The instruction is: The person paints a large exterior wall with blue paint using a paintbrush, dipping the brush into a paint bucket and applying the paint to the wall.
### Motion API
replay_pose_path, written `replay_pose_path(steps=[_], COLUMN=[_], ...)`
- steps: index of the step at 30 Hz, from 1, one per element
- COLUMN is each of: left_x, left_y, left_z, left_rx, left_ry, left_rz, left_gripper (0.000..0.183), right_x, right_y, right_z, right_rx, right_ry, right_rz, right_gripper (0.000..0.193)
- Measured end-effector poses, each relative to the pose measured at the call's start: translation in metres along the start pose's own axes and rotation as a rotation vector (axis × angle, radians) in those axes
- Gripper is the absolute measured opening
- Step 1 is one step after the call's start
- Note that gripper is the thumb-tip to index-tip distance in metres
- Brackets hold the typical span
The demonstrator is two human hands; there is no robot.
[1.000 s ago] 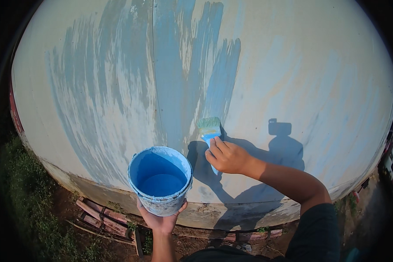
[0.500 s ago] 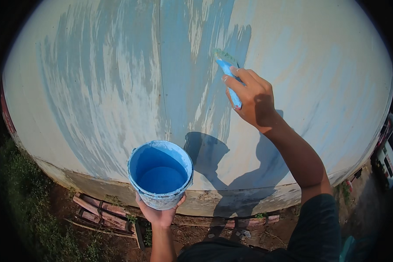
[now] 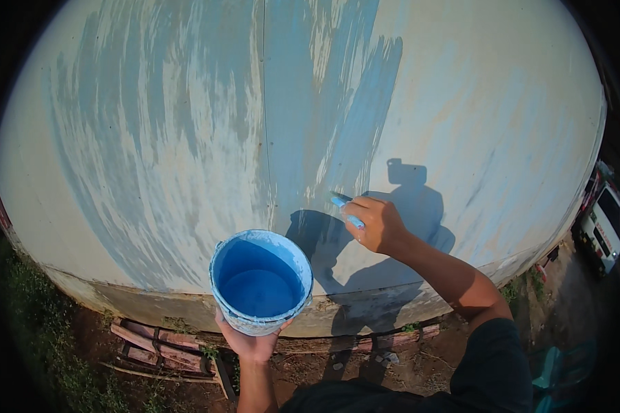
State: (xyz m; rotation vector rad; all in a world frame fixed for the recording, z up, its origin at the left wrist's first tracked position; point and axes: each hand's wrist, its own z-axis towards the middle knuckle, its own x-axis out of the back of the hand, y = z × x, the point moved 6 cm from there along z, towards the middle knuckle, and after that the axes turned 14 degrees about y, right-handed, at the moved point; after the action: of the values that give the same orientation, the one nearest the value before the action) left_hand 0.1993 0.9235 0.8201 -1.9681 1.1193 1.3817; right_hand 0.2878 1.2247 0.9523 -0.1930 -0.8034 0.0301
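My left hand (image 3: 249,342) holds up a paint-smeared bucket (image 3: 296,265) from below, its fingers wrapped round the base. Blue paint (image 3: 258,292) lies in the bottom of it. In my right hand (image 3: 377,224) is a paintbrush (image 3: 355,221) with a blue-stained handle, and its bristles are at the wall, mostly hidden by the fingers. The pale wall (image 3: 455,89) stands in front of me, with streaky blue strokes on its left and middle parts. A thin vertical seam runs through the painted middle.
Planks (image 3: 162,351) lie on the soil at the wall's foot, lower left. Weeds (image 3: 48,330) grow at the left. A white vehicle (image 3: 601,227) stands far right, and a turquoise object (image 3: 548,368) is at the lower right. My shadow falls across the wall.
My right hand has drawn the brush down the wall, from high up to just above the bucket's level. The blue stroke there reaches lower. The bucket stays in my left hand.
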Motion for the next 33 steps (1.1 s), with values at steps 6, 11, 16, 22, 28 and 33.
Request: replay_pose_path(steps=[6, 11, 16, 22, 28, 33], left_x=[0.021, 0.015, 0.029, 0.026, 0.01, 0.008], left_y=[0.007, 0.002, 0.01, 0.008, 0.006, 0.008], left_z=[0.005, 0.008, 0.004, 0.014, 0.006, -0.002], left_rx=[-0.008, 0.017, -0.015, -0.018, -0.013, -0.017], left_ry=[-0.015, 0.0, 0.077, -0.028, -0.041, 0.012], left_rz=[0.002, -0.017, -0.049, -0.06, -0.128, -0.136], left_gripper=[0.086, 0.085, 0.087, 0.091, 0.09, 0.086], right_x=[0.061, -0.041, -0.037, 0.069, 0.029, -0.076], right_y=[-0.031, -0.049, -0.021, -0.006, -0.024, -0.041], right_z=[0.083, -0.018, 0.004, 0.109, 0.07, -0.082], right_rx=[0.31, 0.541, 0.012, 0.146, 0.223, 0.4], right_ry=[0.458, 0.074, -0.143, 0.357, 0.401, 0.089], right_rz=[-0.309, -0.288, 0.058, -0.048, -0.169, -0.259], right_gripper=[0.032, 0.016, 0.026, 0.028, 0.038, 0.023])
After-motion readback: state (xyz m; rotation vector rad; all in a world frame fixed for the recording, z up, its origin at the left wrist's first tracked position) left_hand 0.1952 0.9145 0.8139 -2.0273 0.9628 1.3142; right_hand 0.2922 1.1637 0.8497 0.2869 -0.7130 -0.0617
